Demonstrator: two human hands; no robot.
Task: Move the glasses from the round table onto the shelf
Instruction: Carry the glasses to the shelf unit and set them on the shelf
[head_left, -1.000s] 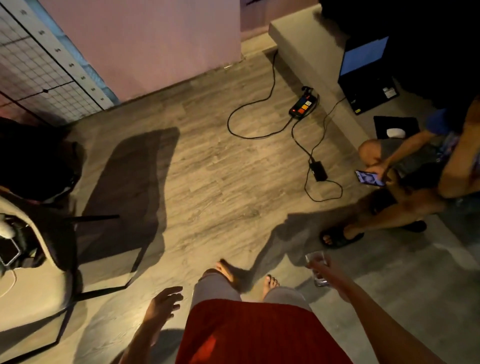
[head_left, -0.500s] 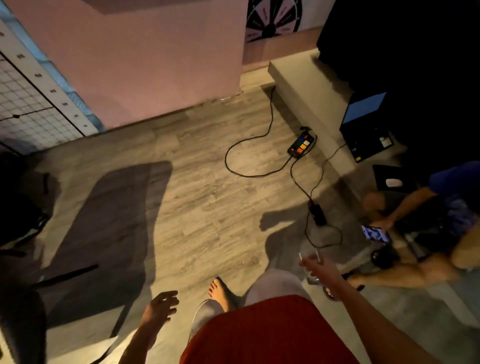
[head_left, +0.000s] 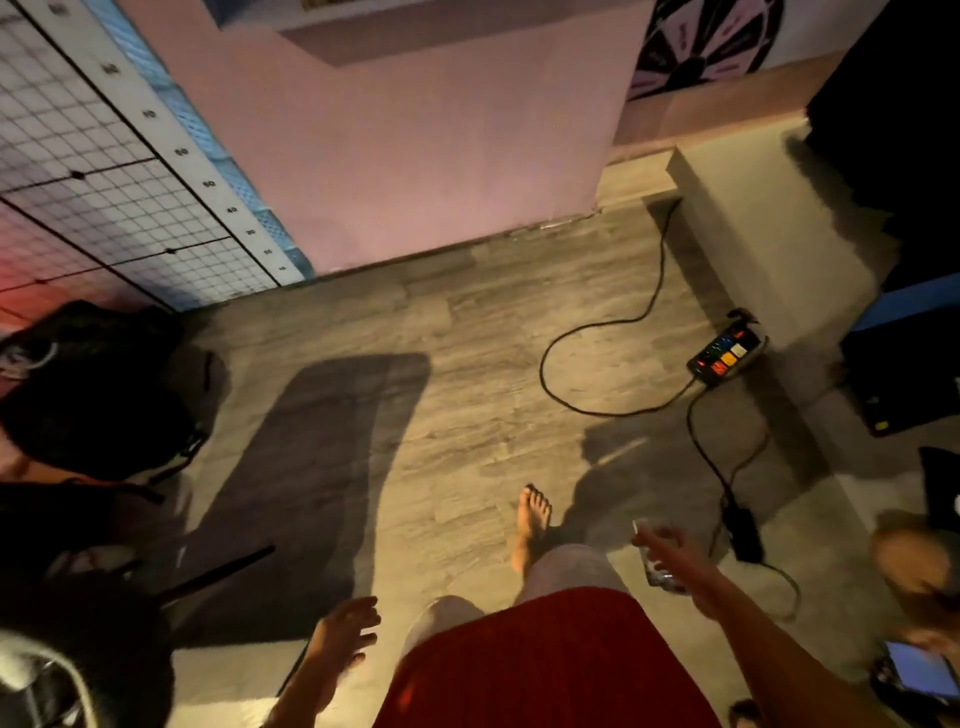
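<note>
My right hand (head_left: 675, 558) is closed around a clear drinking glass (head_left: 655, 569), carried low at my right side above the floor. My left hand (head_left: 345, 631) hangs at my left side, fingers spread and holding nothing. My red shirt and grey trouser legs fill the bottom middle, with one bare foot (head_left: 531, 522) stepping forward. Neither the round table nor the shelf shows clearly in this view.
A black cable (head_left: 597, 332) loops over the wooden floor to a power strip (head_left: 727, 356) and an adapter (head_left: 743, 530) on the right. A concrete step (head_left: 769, 244) holds a laptop (head_left: 898, 364). A seated person's knee (head_left: 914, 564) and phone (head_left: 919, 673) are bottom right. Another person's dark hair (head_left: 93, 389) is on the left, before a wire grid (head_left: 93, 171) and pink wall (head_left: 415, 145).
I have walked forward toward the pink wall; the view tilted up and the seated person slid to the bottom right. My right hand still carries the glass.
</note>
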